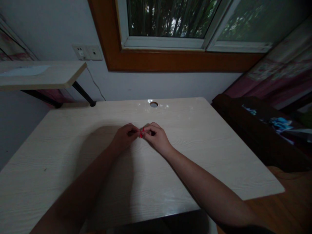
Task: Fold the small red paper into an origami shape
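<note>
A small red piece (141, 134), perhaps folded paper, shows between my fingertips over the middle of the desk; its exact kind is too small to make out. My left hand (124, 136) pinches it from the left with thumb and forefinger. From the other side my right hand (157, 136) grips it in a similar pinch. Both hands meet just above the pale wood-grain desk (207, 156), their fingertips almost touching. Parts of the red piece are hidden by the fingers.
A raised shelf (70, 76) on black legs stands at the desk's back left. Behind it are a wall socket (87, 52) and a white cable (96, 84). A round cable hole (153, 104) lies near the back edge. Dark furniture (248, 130) holding cloth stands at right.
</note>
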The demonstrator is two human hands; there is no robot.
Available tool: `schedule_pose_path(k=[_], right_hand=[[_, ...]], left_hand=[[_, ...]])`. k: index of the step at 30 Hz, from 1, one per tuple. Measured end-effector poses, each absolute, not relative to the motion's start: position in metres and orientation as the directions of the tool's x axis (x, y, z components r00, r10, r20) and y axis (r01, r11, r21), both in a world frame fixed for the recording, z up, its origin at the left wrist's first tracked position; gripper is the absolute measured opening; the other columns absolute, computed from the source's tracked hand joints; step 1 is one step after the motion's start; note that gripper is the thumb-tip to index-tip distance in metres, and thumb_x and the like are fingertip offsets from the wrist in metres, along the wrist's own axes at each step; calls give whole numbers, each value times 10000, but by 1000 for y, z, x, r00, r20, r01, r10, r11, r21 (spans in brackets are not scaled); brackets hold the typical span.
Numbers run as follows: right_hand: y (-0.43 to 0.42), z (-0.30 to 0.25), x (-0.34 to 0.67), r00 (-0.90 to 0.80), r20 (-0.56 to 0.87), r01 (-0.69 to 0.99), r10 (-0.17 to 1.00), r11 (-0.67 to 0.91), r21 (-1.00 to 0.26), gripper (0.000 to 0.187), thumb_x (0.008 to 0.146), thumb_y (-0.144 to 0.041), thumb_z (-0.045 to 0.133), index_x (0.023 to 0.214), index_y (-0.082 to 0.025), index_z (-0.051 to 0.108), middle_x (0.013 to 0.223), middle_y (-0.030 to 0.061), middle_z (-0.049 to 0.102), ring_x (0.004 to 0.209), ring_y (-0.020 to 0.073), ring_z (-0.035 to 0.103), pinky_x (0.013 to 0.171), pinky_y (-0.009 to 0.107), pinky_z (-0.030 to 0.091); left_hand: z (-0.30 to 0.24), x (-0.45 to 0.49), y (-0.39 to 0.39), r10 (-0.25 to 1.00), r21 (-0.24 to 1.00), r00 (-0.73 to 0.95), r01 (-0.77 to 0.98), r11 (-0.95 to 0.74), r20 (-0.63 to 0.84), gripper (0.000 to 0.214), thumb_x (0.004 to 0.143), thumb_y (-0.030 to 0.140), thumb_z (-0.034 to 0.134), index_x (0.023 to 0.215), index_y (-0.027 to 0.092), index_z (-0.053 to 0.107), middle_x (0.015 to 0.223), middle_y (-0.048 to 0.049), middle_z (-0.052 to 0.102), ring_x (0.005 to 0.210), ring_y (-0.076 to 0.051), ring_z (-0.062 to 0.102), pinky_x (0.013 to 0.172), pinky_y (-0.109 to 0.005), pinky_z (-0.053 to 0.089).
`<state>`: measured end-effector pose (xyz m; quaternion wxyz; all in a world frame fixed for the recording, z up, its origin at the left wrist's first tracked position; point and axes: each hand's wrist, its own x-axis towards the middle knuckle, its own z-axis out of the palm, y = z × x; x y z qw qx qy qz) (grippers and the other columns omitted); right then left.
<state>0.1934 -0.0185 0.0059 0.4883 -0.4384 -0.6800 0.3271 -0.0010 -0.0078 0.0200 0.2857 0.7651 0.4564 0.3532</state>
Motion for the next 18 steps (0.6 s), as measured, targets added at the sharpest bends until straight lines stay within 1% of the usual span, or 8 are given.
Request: schedule_pose_path(k=[4,7,12,18], right_hand=[[-19,6,194,-150,370,282,917,398,-873,18,832,-228,718,824,-221,732,851,26,625,702,139,550,610,269,438],[-19,7,193,-140,386,285,912,410,-866,28,815,-208,728,791,-208,714,817,17,602,679,134,531,600,267,422],[-20,10,192,-127,395,284,910,415,-864,76,784,-170,736,741,-199,680,783,5,569,660,130,512,593,264,410],[-21,12,191,-112,404,291,908,418,-860,97,760,-130,718,719,-198,664,768,-6,548,656,127,510,593,261,403]], left_hand=[[18,-1,-8,906,745,317,524,-413,280,106,862,275,641,821,186,682,810,-20,674,752,-150,623,702,-265,484],[16,0,-7,910,739,310,537,-407,276,111,859,277,639,808,187,679,793,-17,678,732,-151,622,688,-267,489],[16,-1,-7,895,716,340,543,-438,290,126,871,290,620,833,186,680,791,-19,677,722,-152,614,676,-270,480],[17,-1,-8,893,702,359,562,-438,270,120,876,276,611,837,182,675,766,-11,677,683,-140,603,659,-261,469]])
